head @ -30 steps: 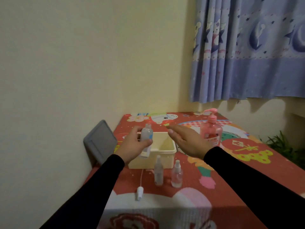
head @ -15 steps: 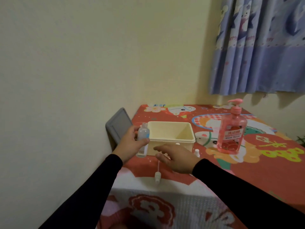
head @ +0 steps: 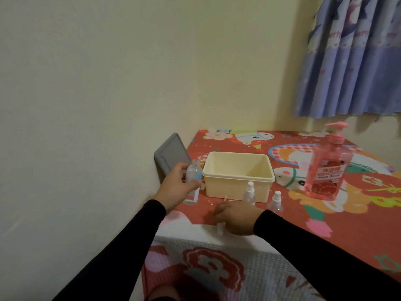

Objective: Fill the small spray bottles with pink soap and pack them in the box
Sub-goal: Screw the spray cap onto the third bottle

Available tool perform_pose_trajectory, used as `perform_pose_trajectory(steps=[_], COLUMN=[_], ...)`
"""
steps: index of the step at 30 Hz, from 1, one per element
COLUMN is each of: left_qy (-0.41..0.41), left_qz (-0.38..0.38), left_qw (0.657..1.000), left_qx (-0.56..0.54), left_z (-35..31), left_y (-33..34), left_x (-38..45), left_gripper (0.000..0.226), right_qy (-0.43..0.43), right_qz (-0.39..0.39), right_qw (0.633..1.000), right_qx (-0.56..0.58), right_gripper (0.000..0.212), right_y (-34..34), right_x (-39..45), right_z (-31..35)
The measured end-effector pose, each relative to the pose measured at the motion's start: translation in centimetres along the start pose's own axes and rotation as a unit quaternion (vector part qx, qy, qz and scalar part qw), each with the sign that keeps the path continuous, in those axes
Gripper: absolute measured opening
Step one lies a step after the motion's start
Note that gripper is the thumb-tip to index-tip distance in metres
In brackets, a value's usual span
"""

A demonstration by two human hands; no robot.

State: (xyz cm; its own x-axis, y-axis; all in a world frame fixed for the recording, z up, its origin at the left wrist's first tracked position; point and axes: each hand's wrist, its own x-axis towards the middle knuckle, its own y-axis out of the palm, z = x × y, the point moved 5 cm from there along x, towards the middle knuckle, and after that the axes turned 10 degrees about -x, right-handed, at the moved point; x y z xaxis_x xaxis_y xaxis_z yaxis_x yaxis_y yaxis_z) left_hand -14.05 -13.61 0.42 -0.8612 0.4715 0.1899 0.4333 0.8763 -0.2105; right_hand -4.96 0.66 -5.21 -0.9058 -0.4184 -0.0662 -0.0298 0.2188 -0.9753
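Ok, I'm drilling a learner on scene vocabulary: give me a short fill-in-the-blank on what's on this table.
1. The left hand holds an uncapped small bottle to the ___ of the cream box.
2. The soap in the pump bottle is ___.
3. The box holds ___ bottles.
4. The right hand rests on the ___.

Missing: left; pink; no; table

The left hand [head: 176, 187] has its grip closed around an uncapped clear spray bottle [head: 193, 180], upright at the tabletop's [head: 347, 216] left edge, just beside the empty cream box [head: 237, 177]. The right hand [head: 235, 216] rests near the front edge over a white spray cap [head: 220, 230]; whether it holds the cap cannot be told. Two capped small spray bottles [head: 249, 193] stand before the box. A pink soap pump bottle [head: 327, 168] stands toward the right edge. A grey lid [head: 171, 156] leans against the wall.
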Motion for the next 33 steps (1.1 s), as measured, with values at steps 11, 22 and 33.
perform_pose_trajectory(steps=[11,22,33], left_qy=[-0.015,-0.007,-0.008], left_qz=[0.002,0.006,0.046], left_qw=[1.0,1.0,0.999], left_qx=[-0.015,-0.023,-0.025], left_z=[0.5,-0.5,-1.0], left_y=[0.3,0.9,2.7], left_x=[0.2,0.9,1.1], left_gripper=[0.053,0.048,0.045], right_qy=[-0.021,0.138,0.156], right_qz=[-0.074,-0.31,-0.453], right_qw=[0.997,0.897,0.669], right_qx=[0.027,0.284,0.568], right_gripper=[0.029,0.031,0.03], right_y=[-1.5,-10.7,-14.8], right_x=[0.4,-2.2,-4.0], right_z=[-0.2,-4.6,-8.8])
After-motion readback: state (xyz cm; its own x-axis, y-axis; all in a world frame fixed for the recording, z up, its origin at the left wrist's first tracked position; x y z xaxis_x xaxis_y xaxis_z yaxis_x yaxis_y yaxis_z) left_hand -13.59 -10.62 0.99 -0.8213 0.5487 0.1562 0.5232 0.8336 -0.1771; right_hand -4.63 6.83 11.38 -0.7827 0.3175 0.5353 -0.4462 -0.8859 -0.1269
